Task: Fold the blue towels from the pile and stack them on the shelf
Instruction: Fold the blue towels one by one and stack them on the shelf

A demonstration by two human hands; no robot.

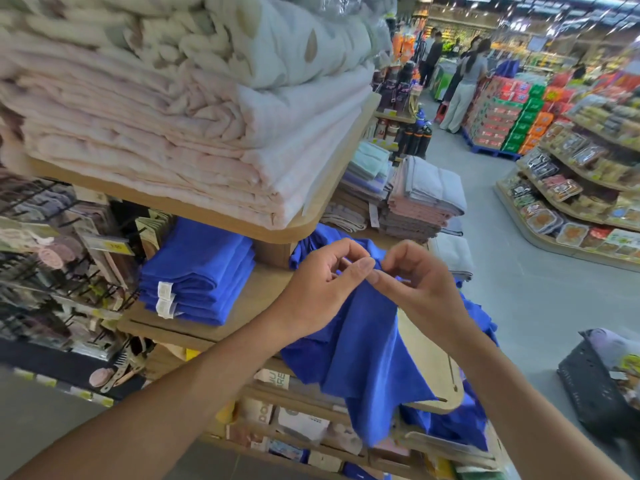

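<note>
left hand [322,289] pinching top edge of blue towel [367,358] | right hand [420,289] pinching same edge, fingertips close together | towel hangs below both hands, over shelf [263,299] | folded blue stack [197,271] left of left hand, on shelf | loose blue cloth [481,322] beyond right wrist | pink blankets [156,133] above

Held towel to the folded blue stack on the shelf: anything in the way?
Nothing visible. The left hand and right hand pinch the blue towel; only bare shelf board lies between it and the folded blue stack. The upper shelf overhangs the stack.
</note>
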